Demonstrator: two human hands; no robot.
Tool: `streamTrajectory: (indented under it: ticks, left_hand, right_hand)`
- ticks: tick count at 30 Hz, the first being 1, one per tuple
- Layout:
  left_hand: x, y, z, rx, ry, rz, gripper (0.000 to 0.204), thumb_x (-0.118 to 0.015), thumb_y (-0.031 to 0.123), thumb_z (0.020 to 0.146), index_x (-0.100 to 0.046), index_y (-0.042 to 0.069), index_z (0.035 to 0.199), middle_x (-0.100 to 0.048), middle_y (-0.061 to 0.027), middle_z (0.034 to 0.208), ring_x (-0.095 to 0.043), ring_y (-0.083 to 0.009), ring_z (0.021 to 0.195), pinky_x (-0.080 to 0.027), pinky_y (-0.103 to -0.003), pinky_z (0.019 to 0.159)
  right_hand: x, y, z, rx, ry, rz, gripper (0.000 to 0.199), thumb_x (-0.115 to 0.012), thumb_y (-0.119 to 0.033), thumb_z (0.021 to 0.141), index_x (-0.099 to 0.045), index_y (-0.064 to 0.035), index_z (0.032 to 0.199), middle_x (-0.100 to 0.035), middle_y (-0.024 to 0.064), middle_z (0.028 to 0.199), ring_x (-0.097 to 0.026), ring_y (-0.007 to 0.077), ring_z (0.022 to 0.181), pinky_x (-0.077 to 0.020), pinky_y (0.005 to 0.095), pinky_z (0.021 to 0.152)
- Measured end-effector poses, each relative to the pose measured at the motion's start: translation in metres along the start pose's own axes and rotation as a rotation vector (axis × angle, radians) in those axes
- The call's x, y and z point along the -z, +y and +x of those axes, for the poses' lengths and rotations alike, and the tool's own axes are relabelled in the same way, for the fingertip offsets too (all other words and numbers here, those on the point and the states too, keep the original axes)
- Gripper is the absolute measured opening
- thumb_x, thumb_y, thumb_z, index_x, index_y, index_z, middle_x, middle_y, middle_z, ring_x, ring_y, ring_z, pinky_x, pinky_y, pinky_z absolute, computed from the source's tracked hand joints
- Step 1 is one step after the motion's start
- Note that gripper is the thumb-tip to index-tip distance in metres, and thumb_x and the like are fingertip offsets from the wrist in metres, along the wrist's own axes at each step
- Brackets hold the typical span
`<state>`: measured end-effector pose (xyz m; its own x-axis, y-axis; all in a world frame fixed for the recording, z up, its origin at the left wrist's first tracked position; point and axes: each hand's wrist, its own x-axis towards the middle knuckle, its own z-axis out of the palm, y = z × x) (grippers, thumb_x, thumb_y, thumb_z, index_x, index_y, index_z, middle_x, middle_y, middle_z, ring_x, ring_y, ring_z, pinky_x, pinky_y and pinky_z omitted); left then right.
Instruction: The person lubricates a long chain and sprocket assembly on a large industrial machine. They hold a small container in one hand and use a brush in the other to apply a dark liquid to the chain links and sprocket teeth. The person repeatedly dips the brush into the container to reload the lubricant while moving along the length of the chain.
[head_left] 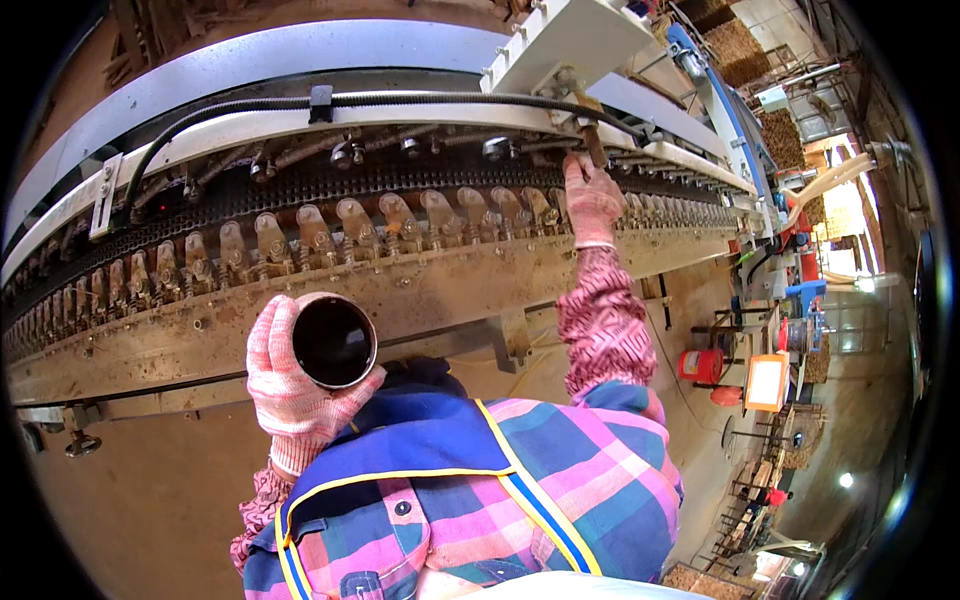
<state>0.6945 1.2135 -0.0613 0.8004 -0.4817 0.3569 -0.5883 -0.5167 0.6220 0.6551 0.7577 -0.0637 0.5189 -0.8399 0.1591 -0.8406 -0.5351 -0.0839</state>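
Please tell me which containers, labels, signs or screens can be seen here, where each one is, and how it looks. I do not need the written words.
Can: round, dark inside, pale rim, held in the gloved left hand, near the chest.
Bucket: red, cylindrical, on the floor at right.
Panel: bright orange-white rectangle, right of the bucket; screen or sign, unclear.
No labels are visible.

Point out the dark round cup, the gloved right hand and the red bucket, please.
dark round cup [334,342], head view, its dark inside.
gloved right hand [592,200], head view, back of glove.
red bucket [700,365], head view, its side.
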Motion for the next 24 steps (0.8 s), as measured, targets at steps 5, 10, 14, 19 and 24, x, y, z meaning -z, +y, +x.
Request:
streamTrajectory:
  ticks: [5,10,14,19,24]
  left_hand:
    - [-0.006,-0.001,0.001,-0.005,-0.007,-0.015,0.117,-0.1,0.041,0.051,-0.044,0.005,0.148,-0.053,-0.0212,0.141,-0.055,-0.0414,0.128,-0.049,-0.049,0.108]
    - [-0.003,-0.004,-0.003,0.016,-0.012,-0.011,0.118,-0.099,0.043,0.052,-0.043,0.006,0.149,-0.052,-0.0208,0.143,-0.054,-0.0408,0.129,-0.049,-0.048,0.11]
    - [-0.006,-0.005,-0.003,0.013,0.003,-0.037,0.117,-0.099,0.043,0.053,-0.044,0.006,0.149,-0.052,-0.0207,0.142,-0.054,-0.0407,0.129,-0.049,-0.048,0.11]
    - [-0.005,-0.006,-0.003,0.019,0.014,-0.011,0.115,-0.099,0.043,0.053,-0.045,0.005,0.147,-0.053,-0.0207,0.141,-0.056,-0.0409,0.127,-0.05,-0.048,0.108]
    - [-0.009,-0.005,0.001,0.002,-0.02,-0.055,0.119,-0.1,0.038,0.052,-0.042,0.007,0.151,-0.049,-0.0209,0.146,-0.052,-0.0405,0.133,-0.046,-0.047,0.113]
  right_hand:
    - [-0.087,0.039,0.033,0.108,0.224,-0.102,0.034,-0.057,-0.037,0.097,-0.074,-0.0152,0.117,-0.074,0.0236,0.106,-0.072,0.0411,0.093,-0.0585,0.0478,0.077]
    - [-0.028,0.018,-0.002,0.052,0.175,0.238,0.041,-0.062,-0.05,0.093,-0.078,-0.017,0.112,-0.076,0.0188,0.104,-0.071,0.0403,0.099,-0.0562,0.0469,0.089]
    - [-0.061,0.02,0.005,0.136,0.159,0.237,0.045,-0.06,-0.051,0.095,-0.077,-0.0123,0.111,-0.074,0.0234,0.108,-0.071,0.0407,0.101,-0.0572,0.0471,0.087]
    - [-0.047,0.031,0.027,0.086,0.105,0.134,0.049,-0.055,-0.053,0.098,-0.077,-0.0096,0.107,-0.075,0.0235,0.1,-0.073,0.0415,0.093,-0.0565,0.0491,0.082]
    - [-0.093,0.073,0.032,0.179,0.248,0.275,0.036,-0.065,-0.045,0.094,-0.078,-0.0129,0.104,-0.077,0.0167,0.102,-0.073,0.0354,0.097,-0.0557,0.0449,0.084]
